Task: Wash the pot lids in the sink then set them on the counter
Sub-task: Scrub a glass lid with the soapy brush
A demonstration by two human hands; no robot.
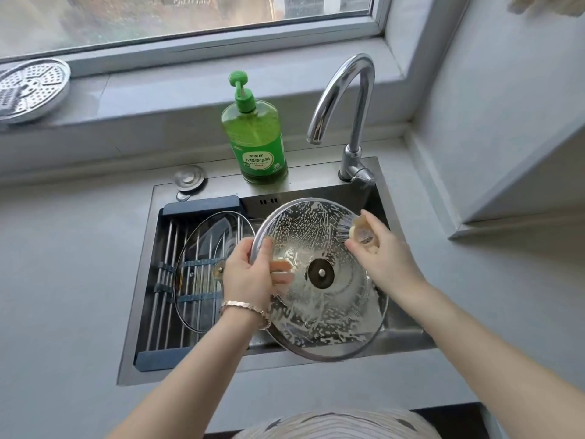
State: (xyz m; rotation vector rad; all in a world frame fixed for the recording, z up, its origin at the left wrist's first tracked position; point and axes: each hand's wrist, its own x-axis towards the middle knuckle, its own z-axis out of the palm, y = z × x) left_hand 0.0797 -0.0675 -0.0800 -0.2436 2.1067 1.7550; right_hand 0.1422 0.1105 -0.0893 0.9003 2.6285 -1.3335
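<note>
A steel sink (144, 280) is being carried in the grey table (63, 248). A green dish soap bottle (256, 144), a faucet (352, 158) and a metal cap (189, 178) are being borne on its back ledge, a glass lid (202, 248) on its drain rack (164, 312), a steamer plate (30, 90) on the windowsill (158, 99).

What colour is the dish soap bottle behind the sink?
The bottle is translucent green; head view shows it best.

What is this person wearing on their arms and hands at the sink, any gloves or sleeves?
No gloves: the left hand and right hand are bare, and no sleeves show on either forearm. The only thing worn there is a pinkish metallic bracelet around the left wrist. A striped grey-and-white garment shows at the bottom edge.
</note>
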